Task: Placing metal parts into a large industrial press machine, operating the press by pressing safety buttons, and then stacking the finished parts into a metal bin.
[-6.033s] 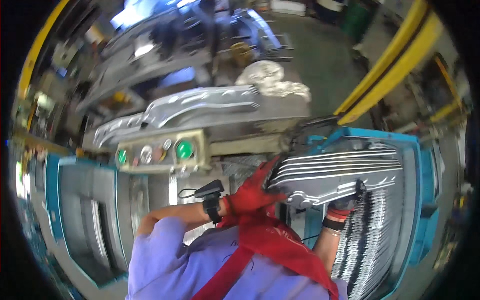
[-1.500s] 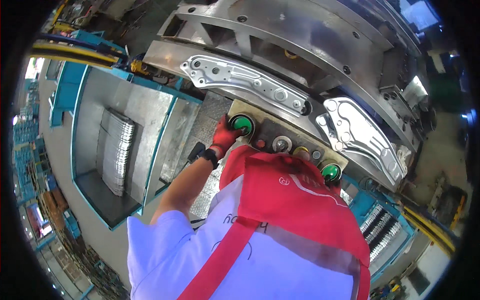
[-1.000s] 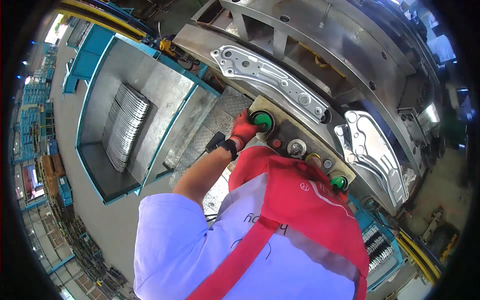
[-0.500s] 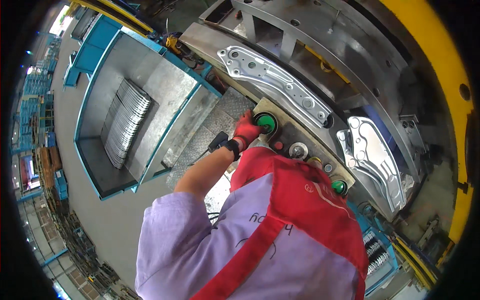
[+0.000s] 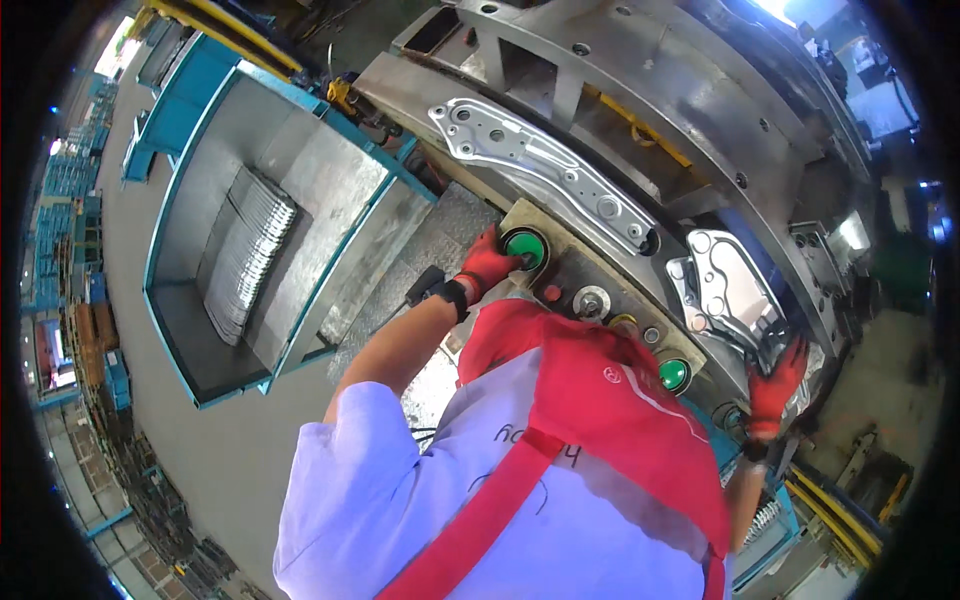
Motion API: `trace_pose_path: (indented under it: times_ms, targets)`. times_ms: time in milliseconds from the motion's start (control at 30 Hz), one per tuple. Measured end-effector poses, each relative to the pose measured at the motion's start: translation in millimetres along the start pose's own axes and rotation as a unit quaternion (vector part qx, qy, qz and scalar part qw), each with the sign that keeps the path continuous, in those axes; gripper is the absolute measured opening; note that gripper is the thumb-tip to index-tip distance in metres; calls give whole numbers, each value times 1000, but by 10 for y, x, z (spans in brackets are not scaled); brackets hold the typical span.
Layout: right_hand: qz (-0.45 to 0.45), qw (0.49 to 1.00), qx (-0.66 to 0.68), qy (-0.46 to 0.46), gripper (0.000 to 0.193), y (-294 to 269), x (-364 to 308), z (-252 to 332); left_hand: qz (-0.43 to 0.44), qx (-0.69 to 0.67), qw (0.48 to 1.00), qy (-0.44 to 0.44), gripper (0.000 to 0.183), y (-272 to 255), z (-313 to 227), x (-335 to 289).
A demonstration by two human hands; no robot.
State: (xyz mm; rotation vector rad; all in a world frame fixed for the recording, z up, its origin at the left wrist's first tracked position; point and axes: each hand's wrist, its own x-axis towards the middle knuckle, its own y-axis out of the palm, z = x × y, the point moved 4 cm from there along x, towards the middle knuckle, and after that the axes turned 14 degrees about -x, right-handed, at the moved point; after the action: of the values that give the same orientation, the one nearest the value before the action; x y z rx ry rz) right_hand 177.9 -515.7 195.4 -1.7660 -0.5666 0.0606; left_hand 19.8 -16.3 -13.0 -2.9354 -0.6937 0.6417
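Right hand (image 5: 777, 388) is the nearer one to the short silver panel (image 5: 730, 275): fingers at its near end, panel running ahead and left of them, long axis slanting away. It lies on the press ledge (image 5: 390, 85). Left hand (image 5: 488, 262) is well apart from it, at the left green button (image 5: 525, 250), fingers curled by the outer rim, thumb reaching across. Can't tell from this angle whether either hand's fingers are actually closed on anything. Long silver panel (image 5: 560, 172) sits ahead of left fingers, running rightward toward the short one, the two apart. Right green button (image 5: 674, 375) is left of right fingers, uncovered. Blue bin (image 5: 340, 170) with stacked parts (image 5: 250, 258) is left of left fingers.
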Motion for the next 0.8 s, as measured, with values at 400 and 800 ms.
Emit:
trace_pose_path:
  times_ms: [400, 800]
  targets:
    - [47, 998, -7, -27, 109, -53, 184, -107, -80, -91, 989, 81, 54, -275, -596, -271]
    - [242, 648, 721, -39, 53, -1329, 1153, 221, 114, 131, 836, 520, 54, 650, -3896, 233]
